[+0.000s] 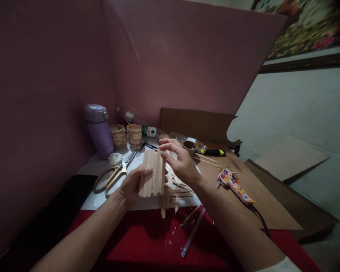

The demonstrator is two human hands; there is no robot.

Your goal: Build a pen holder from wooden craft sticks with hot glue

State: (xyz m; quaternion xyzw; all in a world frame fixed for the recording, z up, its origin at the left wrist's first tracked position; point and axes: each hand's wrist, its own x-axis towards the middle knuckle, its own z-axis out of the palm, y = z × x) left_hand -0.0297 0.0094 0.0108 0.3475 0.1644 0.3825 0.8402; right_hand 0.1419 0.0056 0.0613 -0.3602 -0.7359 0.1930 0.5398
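My left hand [133, 181] is closed on a panel of craft sticks [148, 173] laid side by side, its thumb lying across the front. A shiny, clear strip that looks like glue runs down one of the sticks. At the panel's right edge, my right hand [180, 160] pinches the upper end of a craft stick [161, 175] between thumb and index finger, the other fingers raised. Whether this stick touches the panel I cannot tell. Loose craft sticks and split pieces [175, 192] lie beneath and behind the hands.
Gold-handled scissors [113, 179], a white flower [115, 158], a purple bottle [99, 132] and two stick-covered cups [134, 136] stand left. Rightward are a small bowl [189, 146], a yellow-black cutter [212, 152] and a flowered, corded glue gun [235, 186] on cardboard [268, 211]. A glue stick [193, 232] lies in front.
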